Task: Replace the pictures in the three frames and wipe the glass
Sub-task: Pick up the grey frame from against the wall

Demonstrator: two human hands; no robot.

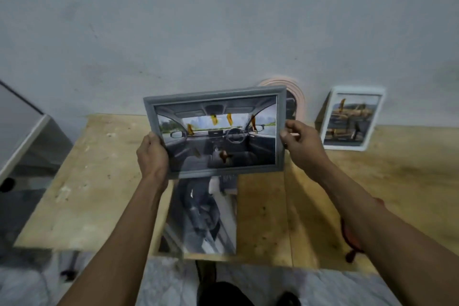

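I hold a grey picture frame (pixel 280 126) up over the wooden table (pixel 99 181), its glass facing me with a car-interior picture inside. My left hand (pixel 151 154) grips its lower left corner and my right hand (pixel 300 144) pinches its right edge. Below the frame a loose car-seat picture (pixel 206 218) lies flat on the table near the front edge. A white frame (pixel 352 119) with a yellowish picture leans on the wall at the back right. A pink round frame (pixel 296 97) peeks out behind the grey one.
A grey wall (pixel 223 20) rises right behind the table. A grey-white cabinet or desk (pixel 24 131) stands at the left. A red thread bracelet (pixel 352 238) circles my right wrist. Tiled floor and my feet show below the table's front edge.
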